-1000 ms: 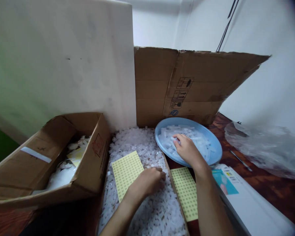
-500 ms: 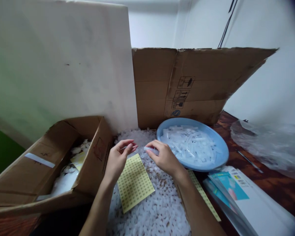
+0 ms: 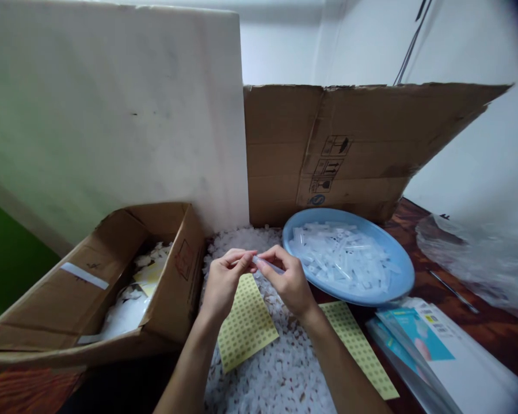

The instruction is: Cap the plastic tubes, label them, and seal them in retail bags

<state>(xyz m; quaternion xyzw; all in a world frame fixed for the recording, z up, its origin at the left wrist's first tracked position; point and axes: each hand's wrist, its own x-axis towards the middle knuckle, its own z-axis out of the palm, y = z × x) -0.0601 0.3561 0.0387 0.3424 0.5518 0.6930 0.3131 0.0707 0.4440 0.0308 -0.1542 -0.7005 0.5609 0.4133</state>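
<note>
A small clear plastic tube (image 3: pixel 270 265) lies between the thumb and fingers of my right hand (image 3: pixel 288 280). At the tube's left end, the thumb and fingertips of my left hand (image 3: pixel 225 280) are pinched together and meet it. Whether a smaller piece sits in that pinch is hidden. Under my hands lies a yellow sheet (image 3: pixel 249 325) with rows of small round stickers. It rests on a wide heap of small white translucent pieces (image 3: pixel 276 376).
Right of my hands stands a blue basin (image 3: pixel 403 270) filled with clear tubes. An open cardboard box (image 3: pixel 168 293) with scraps is at left. A second sticker sheet (image 3: pixel 358 348), plastic-sleeved packs (image 3: pixel 461 356), a thin metal tool (image 3: pixel 453 290) and plastic film (image 3: pixel 475 259) lie at right.
My hands have come together; the left fingertips, apart from the tube before, now meet its end. The whole view has shifted slightly, with the scene moving right.
</note>
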